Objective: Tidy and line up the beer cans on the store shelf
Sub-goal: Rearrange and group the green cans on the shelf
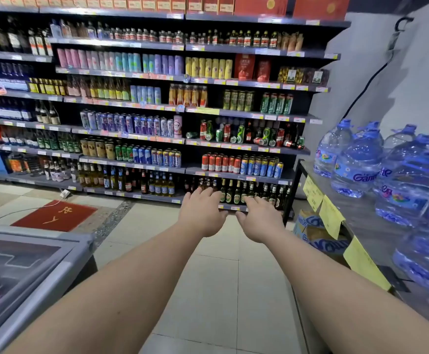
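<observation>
Store shelving (246,146) stocked with drinks is faced across a tiled floor, with a chest freezer (29,254) at the left and large water bottles (356,159) stacked on a rack at the right. Both arms are held out ahead: the left hand (202,213) and the right hand (260,218) are seen with fingers relaxed and spread, nothing gripped, well short of the shelves. The jumbled beer cans (244,135) are found on a middle shelf of the right bay, several tipped on their sides among upright ones, some at the very front edge. Trouble is judged likeliest from that edge: a toppled can could be rolled off and dented if its neighbours are nudged carelessly, and upright cans could be knocked over in a chain if one is pulled from the crowded middle
</observation>
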A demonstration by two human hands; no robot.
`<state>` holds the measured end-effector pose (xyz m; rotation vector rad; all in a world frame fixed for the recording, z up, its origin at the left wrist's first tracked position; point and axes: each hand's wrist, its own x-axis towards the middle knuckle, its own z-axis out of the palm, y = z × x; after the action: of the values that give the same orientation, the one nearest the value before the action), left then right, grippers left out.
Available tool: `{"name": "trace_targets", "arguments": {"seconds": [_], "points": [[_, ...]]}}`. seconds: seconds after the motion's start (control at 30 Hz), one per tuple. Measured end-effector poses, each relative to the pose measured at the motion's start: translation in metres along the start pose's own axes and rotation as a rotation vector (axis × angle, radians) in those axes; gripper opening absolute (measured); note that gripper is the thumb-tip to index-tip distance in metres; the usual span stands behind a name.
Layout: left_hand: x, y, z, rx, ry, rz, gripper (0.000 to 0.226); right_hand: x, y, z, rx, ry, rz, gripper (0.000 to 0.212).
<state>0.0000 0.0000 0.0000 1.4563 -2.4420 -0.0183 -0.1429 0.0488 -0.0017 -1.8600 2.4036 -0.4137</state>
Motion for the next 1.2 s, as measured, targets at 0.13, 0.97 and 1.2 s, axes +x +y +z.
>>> {"name": "trace_targets", "arguments": {"seconds": [0.13,0.97,1.2], "points": [[0.023,-0.002,0.010,0.010,-0.004,-0.021,0.056,0.030,0.007,0.007,0.015,-0.037,-0.002,0.058],[0.518,-0.123,0.111,0.002,0.012,0.050,0.059,0.524,0.036,0.049,-0.010,0.082,0.015,0.058],[0.678,-0.140,0.159,-0.031,0.016,-0.023,0.066,0.701,0.071,0.062,0.026,0.060,-0.035,0.062]]}}
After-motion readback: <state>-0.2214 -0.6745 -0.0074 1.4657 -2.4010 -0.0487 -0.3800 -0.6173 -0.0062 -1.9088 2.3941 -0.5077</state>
